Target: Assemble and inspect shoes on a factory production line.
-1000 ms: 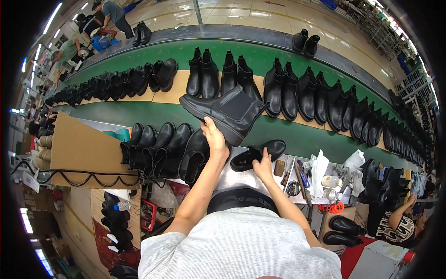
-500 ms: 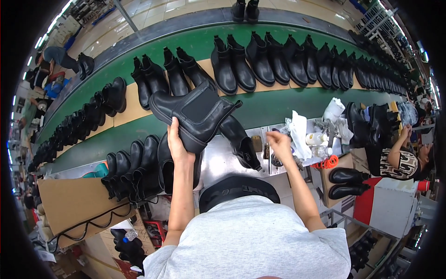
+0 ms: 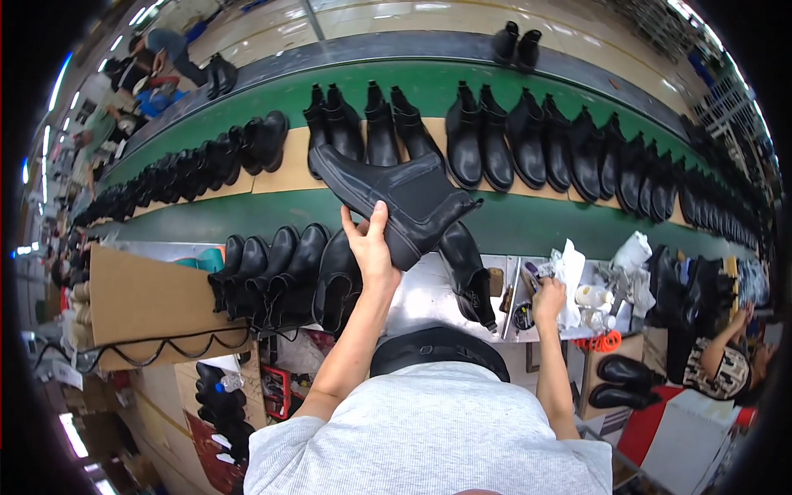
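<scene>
My left hand (image 3: 373,249) grips a black ankle boot (image 3: 399,191) by its sole, holding it up and tilted, with the toe to the upper left and the pull tab to the right. My right hand (image 3: 549,300) is closed over the tool tray, beside a purple-handled tool (image 3: 532,271) and a crumpled white cloth (image 3: 569,268). What its fingers pinch is hidden. Another black boot (image 3: 464,268) lies on the metal bench (image 3: 421,293), partly behind the raised one. One more boot (image 3: 337,285) stands left of my left wrist.
Paired black boots (image 3: 528,148) line the green conveyor (image 3: 528,216) across the far side. Several boots (image 3: 285,256) stand on the bench at left, by a cardboard sheet (image 3: 165,297). Plastic bottles (image 3: 592,297) and an orange coiled hose (image 3: 598,341) are at right. A co-worker's arm (image 3: 726,342) shows far right.
My right hand has come down into the tray and closed. My left hand still holds the boot, turned slightly. The whole view has shifted, so the surroundings sit further right.
</scene>
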Demonstrator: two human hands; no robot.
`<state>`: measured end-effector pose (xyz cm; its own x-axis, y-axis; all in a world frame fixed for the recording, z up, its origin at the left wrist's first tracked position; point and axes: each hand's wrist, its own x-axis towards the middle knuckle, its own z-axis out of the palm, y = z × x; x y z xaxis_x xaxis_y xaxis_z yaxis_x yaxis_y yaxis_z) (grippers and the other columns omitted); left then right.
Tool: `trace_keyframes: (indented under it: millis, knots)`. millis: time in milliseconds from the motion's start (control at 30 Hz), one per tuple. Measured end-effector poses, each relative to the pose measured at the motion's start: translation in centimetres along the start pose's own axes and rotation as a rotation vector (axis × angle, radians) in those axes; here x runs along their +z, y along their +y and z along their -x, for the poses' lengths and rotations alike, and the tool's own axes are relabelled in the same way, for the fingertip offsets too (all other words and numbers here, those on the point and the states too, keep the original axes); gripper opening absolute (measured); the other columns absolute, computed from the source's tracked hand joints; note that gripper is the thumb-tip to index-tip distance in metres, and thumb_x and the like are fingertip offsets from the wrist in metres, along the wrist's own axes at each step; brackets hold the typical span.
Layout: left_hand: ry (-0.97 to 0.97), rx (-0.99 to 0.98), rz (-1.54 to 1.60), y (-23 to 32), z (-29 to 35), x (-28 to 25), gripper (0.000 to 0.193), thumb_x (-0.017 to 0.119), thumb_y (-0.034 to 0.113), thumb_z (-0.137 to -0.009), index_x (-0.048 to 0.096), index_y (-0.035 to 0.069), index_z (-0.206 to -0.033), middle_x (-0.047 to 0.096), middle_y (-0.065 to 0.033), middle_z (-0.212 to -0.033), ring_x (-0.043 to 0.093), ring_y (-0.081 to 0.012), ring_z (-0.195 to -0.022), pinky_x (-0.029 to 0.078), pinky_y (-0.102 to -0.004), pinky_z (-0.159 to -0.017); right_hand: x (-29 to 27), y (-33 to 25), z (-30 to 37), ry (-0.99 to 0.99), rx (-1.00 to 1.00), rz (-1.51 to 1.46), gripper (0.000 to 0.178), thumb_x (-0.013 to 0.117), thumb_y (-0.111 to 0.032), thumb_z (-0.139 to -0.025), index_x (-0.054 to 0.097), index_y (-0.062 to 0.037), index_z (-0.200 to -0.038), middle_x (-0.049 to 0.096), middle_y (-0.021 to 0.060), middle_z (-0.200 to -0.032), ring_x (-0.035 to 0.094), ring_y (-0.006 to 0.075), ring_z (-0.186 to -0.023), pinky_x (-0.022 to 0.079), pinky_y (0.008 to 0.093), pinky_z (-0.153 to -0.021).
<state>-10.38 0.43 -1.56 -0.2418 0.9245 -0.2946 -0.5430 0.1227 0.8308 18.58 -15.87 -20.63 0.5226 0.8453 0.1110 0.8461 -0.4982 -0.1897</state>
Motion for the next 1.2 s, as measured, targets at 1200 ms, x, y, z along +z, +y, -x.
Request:
trace_keyframes:
  millis: [1200]
  knots:
    - [-0.155,0.134,-0.173,0.8,2.0,0.1,0.076,0.053,0.031,-0.092,0.009,-0.005,-0.141,0.041,-0.0148,-0.130,0.043,-0.0163,-0.114,0.033,-0.0265,-0.098,-20.3,-21.9,-2.3,-0.289,-0.575,-0.848,0.020,0.060,-0.001,-0.080,0.060,0.0053,-0.098,0.057,0.0143,-0.080,0.057,0.0267,-0.069,0.044,0.0311,-0.063]
